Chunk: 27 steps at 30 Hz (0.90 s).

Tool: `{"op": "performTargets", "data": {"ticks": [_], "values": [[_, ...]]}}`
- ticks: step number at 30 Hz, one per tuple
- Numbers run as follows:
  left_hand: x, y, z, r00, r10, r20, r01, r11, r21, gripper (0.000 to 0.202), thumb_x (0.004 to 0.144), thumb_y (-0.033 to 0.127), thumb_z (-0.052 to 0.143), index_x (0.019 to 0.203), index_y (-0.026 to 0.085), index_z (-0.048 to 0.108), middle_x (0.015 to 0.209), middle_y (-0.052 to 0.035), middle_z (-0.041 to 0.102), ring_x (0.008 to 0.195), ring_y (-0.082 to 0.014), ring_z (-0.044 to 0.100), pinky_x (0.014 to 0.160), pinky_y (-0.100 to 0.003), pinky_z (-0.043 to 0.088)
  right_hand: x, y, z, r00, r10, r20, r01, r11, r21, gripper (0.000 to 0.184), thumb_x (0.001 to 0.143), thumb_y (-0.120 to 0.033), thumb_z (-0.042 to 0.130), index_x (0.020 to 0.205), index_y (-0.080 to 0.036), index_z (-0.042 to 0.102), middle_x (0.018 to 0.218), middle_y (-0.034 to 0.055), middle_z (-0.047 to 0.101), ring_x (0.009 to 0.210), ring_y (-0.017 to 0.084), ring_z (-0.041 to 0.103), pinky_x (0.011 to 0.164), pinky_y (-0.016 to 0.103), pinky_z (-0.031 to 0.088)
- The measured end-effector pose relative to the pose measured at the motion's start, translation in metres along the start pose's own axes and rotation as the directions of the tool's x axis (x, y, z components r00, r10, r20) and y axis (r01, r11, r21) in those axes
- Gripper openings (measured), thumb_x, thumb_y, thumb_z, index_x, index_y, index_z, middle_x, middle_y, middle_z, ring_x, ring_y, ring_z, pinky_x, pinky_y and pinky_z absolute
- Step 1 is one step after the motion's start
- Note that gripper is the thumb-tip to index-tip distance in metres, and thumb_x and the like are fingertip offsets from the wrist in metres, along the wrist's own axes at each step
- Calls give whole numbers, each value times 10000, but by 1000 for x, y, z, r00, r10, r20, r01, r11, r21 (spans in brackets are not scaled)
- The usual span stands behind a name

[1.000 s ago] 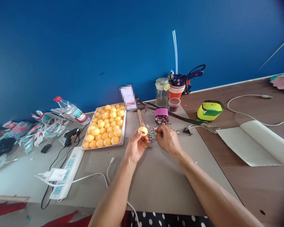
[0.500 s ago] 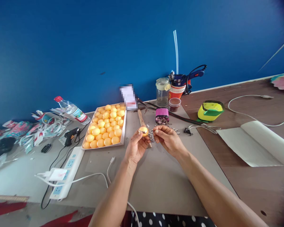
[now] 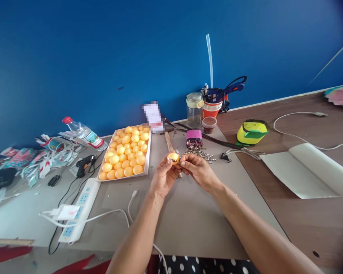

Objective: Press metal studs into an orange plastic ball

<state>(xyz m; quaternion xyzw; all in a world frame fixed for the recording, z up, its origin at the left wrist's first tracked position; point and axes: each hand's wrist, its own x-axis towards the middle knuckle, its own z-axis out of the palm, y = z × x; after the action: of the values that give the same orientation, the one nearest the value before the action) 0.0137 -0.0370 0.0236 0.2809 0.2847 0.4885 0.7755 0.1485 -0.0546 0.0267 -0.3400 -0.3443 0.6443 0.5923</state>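
Observation:
My left hand (image 3: 163,177) is closed round an orange ball (image 3: 173,157), which looks like a table-tennis ball with small dark bits on its near side. My right hand (image 3: 198,170) meets the ball's right side, thumb and fingertips pinched together; anything between them is too small to make out. Just beyond, small shiny metal pieces (image 3: 204,154) spill from a pink and black container (image 3: 194,137). A wooden-handled tool, seemingly a hammer (image 3: 169,142), lies behind the ball, partly hidden by my hands. Left of them sits a white box (image 3: 149,154) of similar orange balls.
A power strip (image 3: 80,207) with white cables lies at left, near a black glue gun (image 3: 84,164) and a leaning bottle (image 3: 87,135). At the back stand a clear jar (image 3: 194,110) and a red cup (image 3: 211,109). To the right are a yellow container (image 3: 252,133) and paper (image 3: 311,171).
My right hand has moved left, its fingertips now up against the orange ball. My left hand keeps hold of the ball. The view has shifted slightly.

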Motion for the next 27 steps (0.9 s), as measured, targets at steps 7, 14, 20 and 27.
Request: {"op": "performTargets", "data": {"ticks": [7, 14, 20, 27], "values": [[0, -2, 2, 1000, 18, 4, -18, 1000, 12, 337, 739, 209, 705, 1067, 181, 628, 883, -22, 649, 663, -75, 597, 651, -207, 488, 0, 1, -1, 1000, -15, 4, 15, 998, -55, 238, 677, -348, 724, 670, -166, 573, 576, -35, 532, 497, 61, 393, 480, 218, 311], [0, -5, 3, 999, 33, 3, -34, 998, 44, 360, 725, 220, 720, 1073, 188, 631, 856, -12, 649, 653, -74, 595, 663, -212, 479, 2, 1, -2, 999, -31, -23, 29, 996, -87, 228, 673, -344, 719, 674, -165, 578, 579, -34, 541, 497, 61, 400, 487, 219, 308], [1, -6, 4, 999, 45, 1, -45, 997, 65, 343, 737, 226, 710, 1069, 191, 631, 859, -16, 647, 656, -77, 588, 670, -222, 474, 1, 2, -3, 1000, -10, -14, 9, 994, -108, 217, 692, -340, 700, 678, -168, 567, 581, -33, 544, 498, 63, 400, 490, 220, 315], [1, -6, 5, 999, 43, -11, -42, 997, 71, 335, 732, 228, 713, 1054, 186, 628, 898, -28, 653, 655, -83, 586, 668, -239, 481, 0, 1, -3, 1000, -7, 4, 7, 995, -98, 235, 699, -353, 691, 677, -165, 552, 575, -33, 538, 499, 68, 418, 489, 223, 332]]}}
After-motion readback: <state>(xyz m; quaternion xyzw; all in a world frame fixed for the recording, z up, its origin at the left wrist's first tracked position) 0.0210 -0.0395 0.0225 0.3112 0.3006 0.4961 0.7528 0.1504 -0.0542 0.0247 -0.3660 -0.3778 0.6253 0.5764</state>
